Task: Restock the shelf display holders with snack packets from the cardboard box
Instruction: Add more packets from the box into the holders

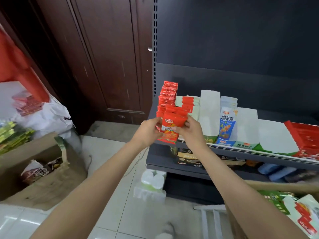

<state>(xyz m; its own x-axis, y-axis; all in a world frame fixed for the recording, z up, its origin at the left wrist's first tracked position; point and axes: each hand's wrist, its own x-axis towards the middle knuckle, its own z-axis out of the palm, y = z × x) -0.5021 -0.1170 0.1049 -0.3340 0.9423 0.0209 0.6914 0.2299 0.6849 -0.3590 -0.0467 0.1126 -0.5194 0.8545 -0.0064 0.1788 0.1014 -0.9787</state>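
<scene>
Both hands hold one small stack of red snack packets (170, 130) upright, long axis vertical, at the left end of the shelf (224, 150). The left hand (149, 132) pinches the stack's left edge; the right hand (187, 130) pinches its right edge — neither is nearer. The red-filled display holder (168, 95) lies directly behind and slightly above the stack, so the coming move probably runs forward — away from the person.
</scene>
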